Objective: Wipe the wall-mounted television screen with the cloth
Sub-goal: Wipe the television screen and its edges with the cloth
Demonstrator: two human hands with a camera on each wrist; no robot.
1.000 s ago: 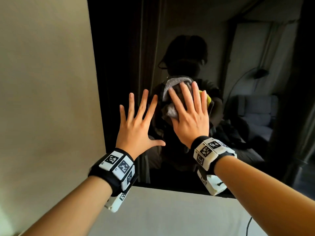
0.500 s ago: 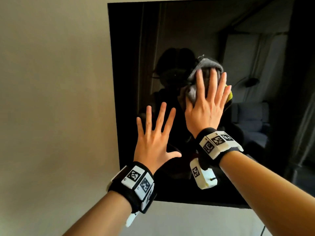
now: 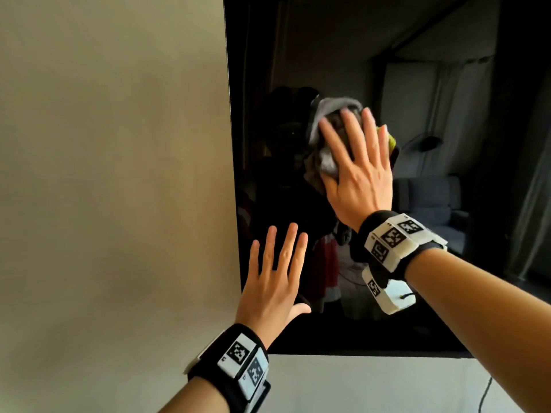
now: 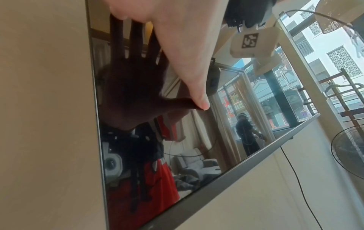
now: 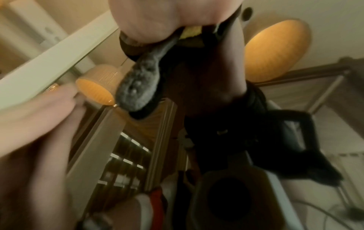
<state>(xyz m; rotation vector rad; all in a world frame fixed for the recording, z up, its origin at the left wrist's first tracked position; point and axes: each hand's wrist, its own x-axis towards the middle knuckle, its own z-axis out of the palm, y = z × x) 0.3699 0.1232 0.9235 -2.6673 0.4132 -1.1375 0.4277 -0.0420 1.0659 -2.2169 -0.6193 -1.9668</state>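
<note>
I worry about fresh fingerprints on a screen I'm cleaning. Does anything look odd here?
One thing: the bare left hand lies flat on the television screen near its lower left corner, thumb tip touching the glass, likely smudging it, while the right hand presses the grey cloth higher up.

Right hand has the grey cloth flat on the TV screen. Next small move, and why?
Probably slide the right hand with the crumpled grey cloth rightward along the black wall-mounted television screen: the cloth sits near the left edge, with wide screen to its right. The left hand lies flat at that edge.
</note>
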